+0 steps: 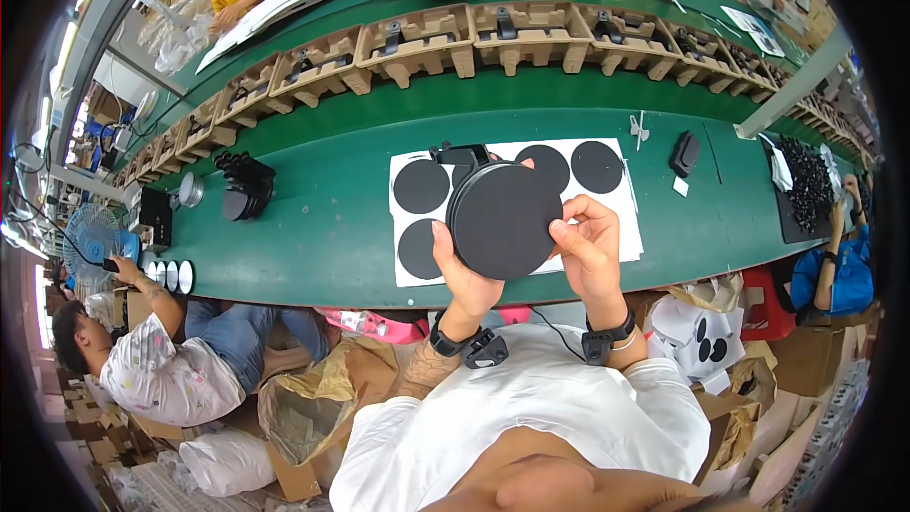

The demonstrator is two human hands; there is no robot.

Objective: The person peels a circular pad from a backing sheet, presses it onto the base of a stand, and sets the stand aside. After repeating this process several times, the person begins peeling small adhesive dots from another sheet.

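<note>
A round black base with a short black bracket at its far side is held up over the table, flat face toward me. My left hand grips it from the near left, thumb along the rim and other fingers mostly hidden underneath. On the right rim, my right hand pinches the edge of the disc between thumb and curled fingers. Whether the black face is a separate pad cannot be made out. Below lies a white sheet bearing several round black pads, partly covered by the base and my hands.
Cardboard trays with black parts line the raised shelf. Stacked black bases stand left; a black block and a small metal tool lie right. Co-workers sit at both sides. A paper sack stands beside me.
</note>
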